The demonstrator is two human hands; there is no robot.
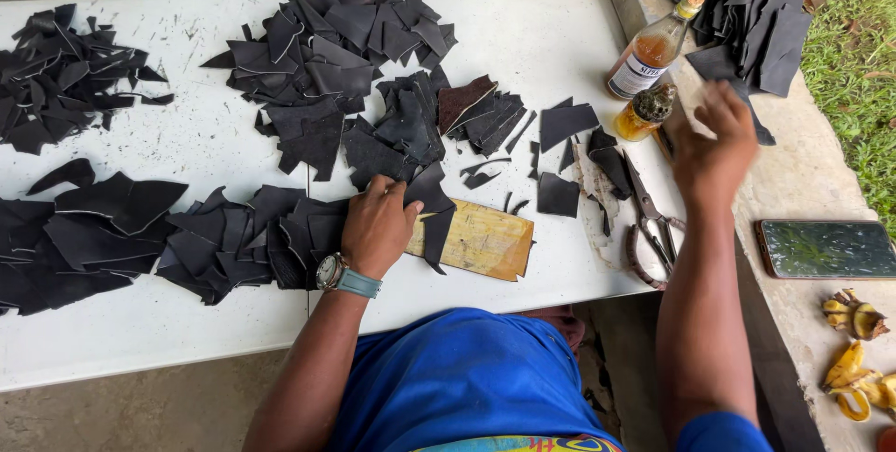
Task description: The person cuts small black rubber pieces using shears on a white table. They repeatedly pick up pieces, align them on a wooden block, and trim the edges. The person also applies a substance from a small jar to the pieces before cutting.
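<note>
Leather scraps [411, 193] under flat left hand [376, 225]

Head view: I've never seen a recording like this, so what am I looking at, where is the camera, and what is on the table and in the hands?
There is no machine here. A person wears the camera on the head, so the single picture looks down over their own arms at a white table. The left hand, with a wristwatch, presses flat on a black leather piece lying over a wooden board. The right hand is raised and blurred, open, holding nothing, near a small jar and a bottle of amber liquid. Heaps of black leather scraps cover the table. Scissors lie beside the right arm. On the concrete ledge to the right lie a phone and banana peels.
</note>
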